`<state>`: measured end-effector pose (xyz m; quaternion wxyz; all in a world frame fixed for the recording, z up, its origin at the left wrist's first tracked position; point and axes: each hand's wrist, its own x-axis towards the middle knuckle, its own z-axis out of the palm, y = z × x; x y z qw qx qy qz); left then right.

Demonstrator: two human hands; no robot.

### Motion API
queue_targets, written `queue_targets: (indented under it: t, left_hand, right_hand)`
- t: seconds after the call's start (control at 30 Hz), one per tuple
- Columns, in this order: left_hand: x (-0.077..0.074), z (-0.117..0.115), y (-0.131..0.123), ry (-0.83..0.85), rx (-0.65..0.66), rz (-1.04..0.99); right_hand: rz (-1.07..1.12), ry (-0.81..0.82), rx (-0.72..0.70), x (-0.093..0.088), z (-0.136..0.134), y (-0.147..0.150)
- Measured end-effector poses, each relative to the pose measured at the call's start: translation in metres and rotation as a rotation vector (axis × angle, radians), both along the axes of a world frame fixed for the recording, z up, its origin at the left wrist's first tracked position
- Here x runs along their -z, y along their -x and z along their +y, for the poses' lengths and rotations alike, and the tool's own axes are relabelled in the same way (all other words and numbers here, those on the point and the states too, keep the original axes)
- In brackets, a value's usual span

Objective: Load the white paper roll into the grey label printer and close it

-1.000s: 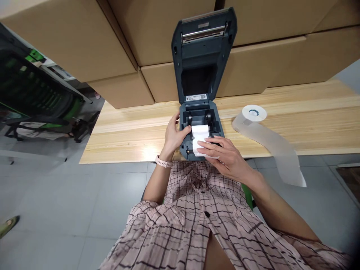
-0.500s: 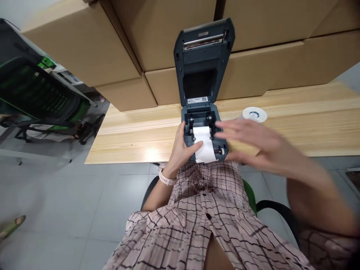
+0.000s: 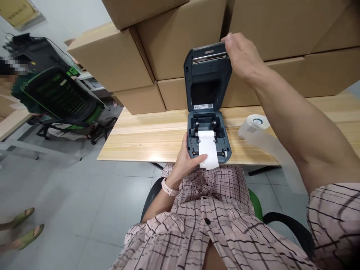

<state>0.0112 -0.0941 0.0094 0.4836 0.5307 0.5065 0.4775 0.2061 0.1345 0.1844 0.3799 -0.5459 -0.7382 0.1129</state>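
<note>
A dark grey label printer [image 3: 225, 135] stands at the table's front edge, its lid [image 3: 208, 69] raised. White label paper [image 3: 206, 142] runs from inside the printer and hangs over its front edge. My left hand [image 3: 188, 158] grips the printer's left front side, and its thumb presses down on the paper. At the top right corner of the lid is my right hand [image 3: 243, 54], its fingers closed over the edge and partly hidden behind it. A roll of backing strip [image 3: 253, 123] rests on the table right of the printer, its loose tail trailing off the front edge.
Stacked cardboard boxes [image 3: 191, 41] line the back of the wooden table [image 3: 143, 138]. A black and green office chair [image 3: 60, 93] and a seated person, partly in view, are at the left. Another person's feet in green sandals [image 3: 30, 236] show at lower left.
My right hand has moved from beside the printer up to the lid's corner and closed on it. My left hand stays at the printer's front. The view has shifted left.
</note>
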Motion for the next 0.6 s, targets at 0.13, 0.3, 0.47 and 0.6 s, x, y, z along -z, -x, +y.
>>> queue_targets:
  t: [0.13,0.3,0.47,0.6]
  left_hand:
    - [0.002,-0.004,0.0,0.063,-0.009,-0.06]
    - [0.002,-0.014,-0.002,0.081,-0.021,-0.126]
    - [0.007,-0.027,0.006,0.065,0.023,-0.089]
    - [0.008,-0.022,0.01,-0.033,-0.024,-0.103]
  right_hand:
    - [0.07,-0.134,-0.055,0.013,-0.034,-0.007]
    - [0.076,-0.209,-0.225,0.057,-0.113,-0.028]
    - [-0.037,-0.414,-0.412,0.109,-0.174,-0.038]
    - [-0.064,-0.394,-0.369,0.146,-0.2,-0.034]
